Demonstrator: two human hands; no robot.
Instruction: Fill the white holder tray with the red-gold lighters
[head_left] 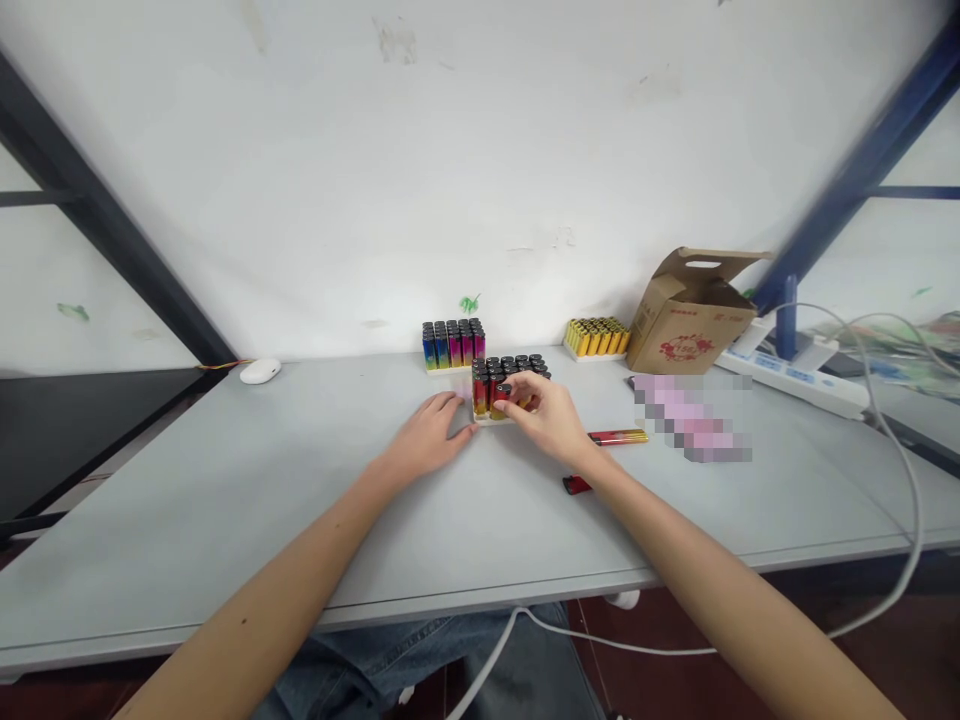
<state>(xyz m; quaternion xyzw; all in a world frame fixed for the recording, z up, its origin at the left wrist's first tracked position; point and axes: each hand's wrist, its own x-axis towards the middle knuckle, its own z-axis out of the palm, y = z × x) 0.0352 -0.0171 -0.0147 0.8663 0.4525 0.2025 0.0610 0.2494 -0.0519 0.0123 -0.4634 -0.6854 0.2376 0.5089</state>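
Observation:
My right hand [546,412] pinches a red-and-gold lighter [501,395] with a black top, upright at the front of a white tray [491,421]. Several matching lighters [480,388] stand in rows in that tray. Whether the pinched one is fully seated in the tray, I cannot tell. My left hand [429,435] lies on the table by the tray's left side, fingers stretched out and holding nothing. Under and beside my right forearm lie two loose lighters, one red and gold [626,437], the other [576,485] mostly covered by the arm.
Behind stand a tray of blue and magenta lighters [454,347] and a tray of yellow ones [598,340]. An open cardboard box [675,325], a power strip [802,380] and a blurred pink item [686,415] are at right. A white case [260,371] lies far left.

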